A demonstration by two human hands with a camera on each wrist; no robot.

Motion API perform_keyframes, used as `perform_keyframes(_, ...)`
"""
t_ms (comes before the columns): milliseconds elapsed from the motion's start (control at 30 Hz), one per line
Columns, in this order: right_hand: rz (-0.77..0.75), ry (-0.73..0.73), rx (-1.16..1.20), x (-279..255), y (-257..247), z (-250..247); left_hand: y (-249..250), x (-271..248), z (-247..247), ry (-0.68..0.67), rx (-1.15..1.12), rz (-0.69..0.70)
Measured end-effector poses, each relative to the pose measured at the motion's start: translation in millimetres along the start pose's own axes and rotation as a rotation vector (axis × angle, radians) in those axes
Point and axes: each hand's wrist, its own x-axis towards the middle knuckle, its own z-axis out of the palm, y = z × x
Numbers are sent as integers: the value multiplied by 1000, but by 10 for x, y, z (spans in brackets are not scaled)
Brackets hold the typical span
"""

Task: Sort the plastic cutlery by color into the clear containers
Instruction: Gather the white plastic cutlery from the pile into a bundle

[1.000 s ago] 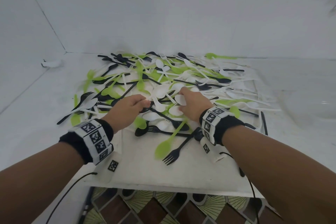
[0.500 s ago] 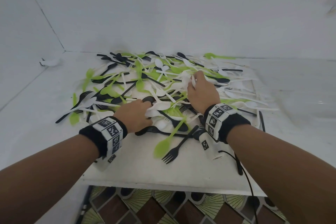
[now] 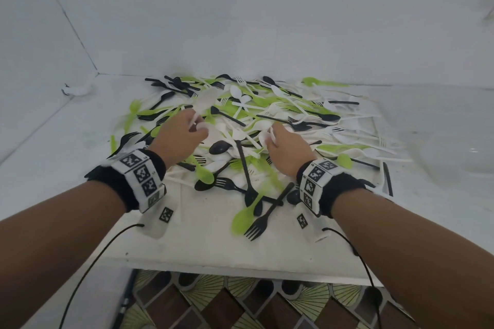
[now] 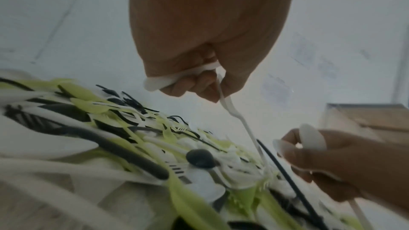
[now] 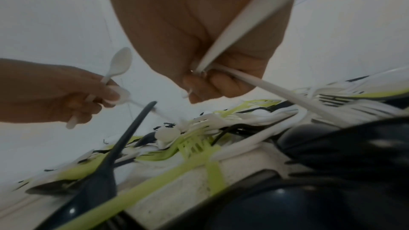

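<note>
A mixed heap of black, green and white plastic cutlery covers a white board. My left hand is raised over the left part of the heap and grips white cutlery, with a white fork hanging from its fingers. My right hand is over the middle of the heap, its fingers curled round white spoons and white handles. A clear container is faintly visible at the right.
White walls close the back and left. A black fork and a green spoon lie near the board's front edge. Below the edge is a patterned floor. Cables run from both wrists. A small white object lies far left.
My left hand has risen and moved forward and left with white cutlery in it. My right hand has drawn back toward me from the far part of the heap, still holding white pieces.
</note>
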Motion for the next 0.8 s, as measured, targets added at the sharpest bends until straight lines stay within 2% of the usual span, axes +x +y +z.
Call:
perform_keyframes(67,-6,-12,28,12,-59,24,34,8,-86,57,-194,-78)
perform_keyframes(167,2,-135,94,-5,-197,46,20,40,-181,154,-413,-216)
perform_keyframes(300,-54,-306,-24,-42,-319,136,-25,24,-275,237,-518,-259)
perform_keyframes(433,-168,-386,-284,-54,-352,214,-5,-86,-262,237,-467,-108)
perform_keyframes(600,-221,-414,-436,-37,-399,263,108,-280,-199,88,-178,191)
perform_keyframes(700,-243,-350,-418,32,-407,247,124,-395,-107,-10,-134,287)
perform_keyframes(800,-230,-202,-284,106,-374,194,143,-469,3,-60,-130,303)
